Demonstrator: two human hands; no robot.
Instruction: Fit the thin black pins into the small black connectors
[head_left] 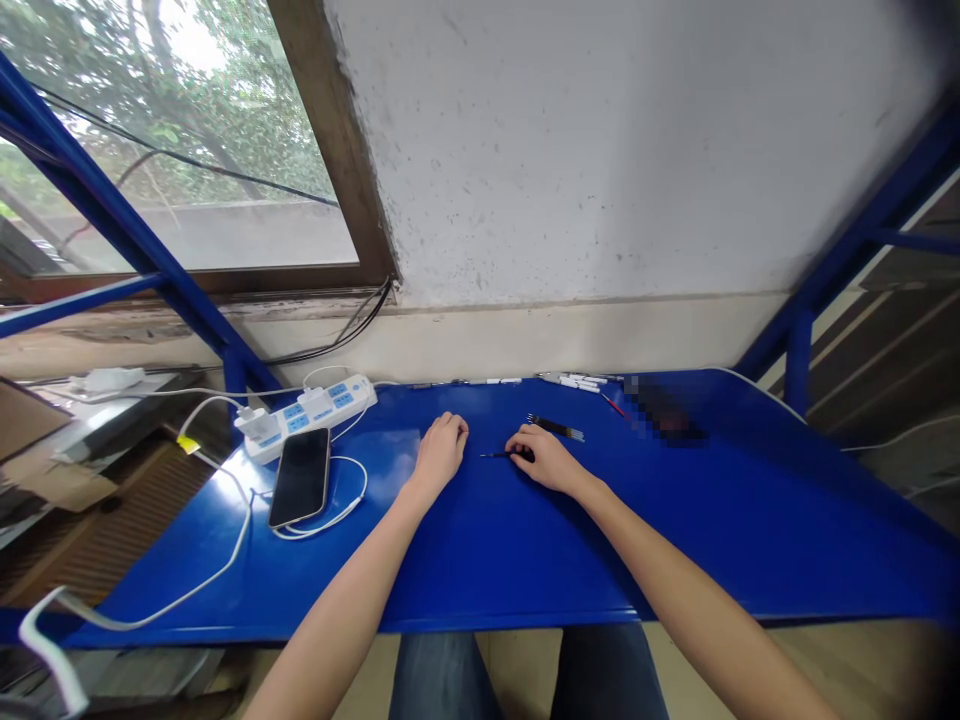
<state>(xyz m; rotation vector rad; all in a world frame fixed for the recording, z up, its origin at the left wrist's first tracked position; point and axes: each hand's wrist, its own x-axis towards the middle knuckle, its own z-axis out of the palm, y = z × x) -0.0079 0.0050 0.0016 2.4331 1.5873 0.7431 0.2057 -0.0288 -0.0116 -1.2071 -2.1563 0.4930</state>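
My right hand [546, 458] rests on the blue table [517, 560], its fingers closed around a thin black pen-like rod [495, 455]. The slim end of the rod points left toward my other hand; its exact kind is too small to tell. My left hand [442, 448] lies on the tabletop a short way to the left, with fingers curled together. Whatever may be in those fingers is hidden. Just beyond my right hand is a bundle of thin black sticks with pale ends [556, 428], resembling pen refills.
Several white pens [581, 382] and a red stick [613, 405] lie near the wall, beside a blurred dark object [667, 410]. At left are a white power strip [311, 415], a phone [300, 478] and a looping white cable [244, 530]. Blue frame posts [799, 360] flank the table.
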